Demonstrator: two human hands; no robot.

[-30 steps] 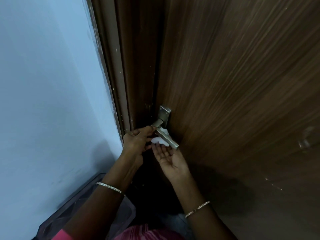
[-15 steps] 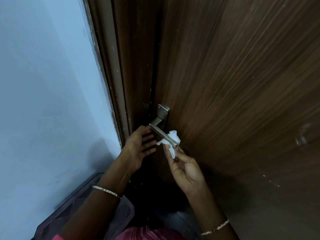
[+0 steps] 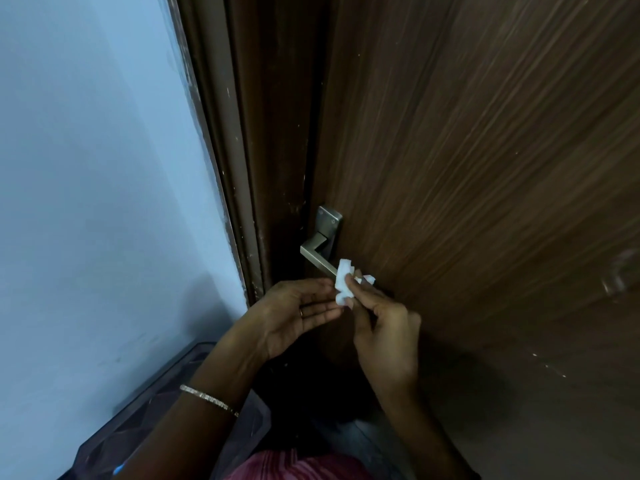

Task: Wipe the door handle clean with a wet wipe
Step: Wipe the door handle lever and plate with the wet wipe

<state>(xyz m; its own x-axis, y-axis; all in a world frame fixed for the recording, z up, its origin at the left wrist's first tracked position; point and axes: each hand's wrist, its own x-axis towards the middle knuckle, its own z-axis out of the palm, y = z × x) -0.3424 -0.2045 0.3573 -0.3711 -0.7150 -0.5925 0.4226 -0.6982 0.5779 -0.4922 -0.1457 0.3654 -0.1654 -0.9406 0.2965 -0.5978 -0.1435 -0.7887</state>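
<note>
At the brushed-steel lever door handle [image 3: 317, 258], my right hand [image 3: 384, 327] pinches the crumpled white wet wipe [image 3: 343, 282], seemingly limp and light, mid-bunch, my left hand [image 3: 294, 317] uncurled beside it.

One door [image 3: 485, 168], on the right. One frame [image 3: 249, 168] beside it. One wall [image 3: 86, 168], on the left. One handle [image 3: 317, 259], on one backplate [image 3: 329, 223]. One wipe [image 3: 343, 282]. Two hands: left hand [image 3: 294, 317] and right hand [image 3: 384, 330]. One bracelet [image 3: 207, 398] in view, on the left wrist. One ring [image 3: 301, 312], on a left finger. One dark bin [image 3: 138, 410], near left.
</note>
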